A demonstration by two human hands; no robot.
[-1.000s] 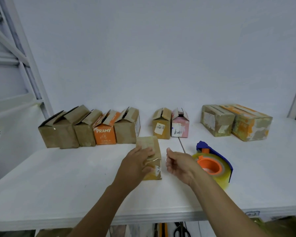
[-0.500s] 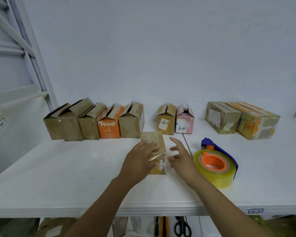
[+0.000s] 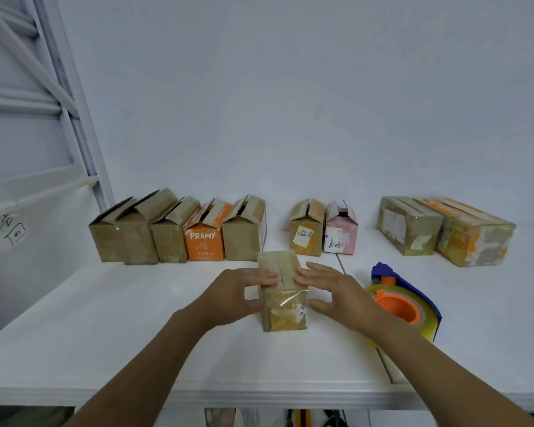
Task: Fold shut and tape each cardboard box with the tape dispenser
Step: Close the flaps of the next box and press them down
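Observation:
A small brown cardboard box stands at the middle of the white table, flaps folded shut, with clear tape over its top and front. My left hand lies on its left side, fingers flat on the top flaps and thumb against the side. My right hand mirrors it, fingers flat on the right top flap. The tape dispenser, blue with an orange hub and a clear yellowish roll, sits on the table just right of my right hand.
Several boxes with open flaps, one orange, line the back left. A small brown box and a pink box stand behind the middle. Two taped boxes lie back right. A white metal frame rises at left.
My right hand has moved left from the table onto the box's top. My left hand has flattened its fingers over the top flaps. The box now stands squarer to me.

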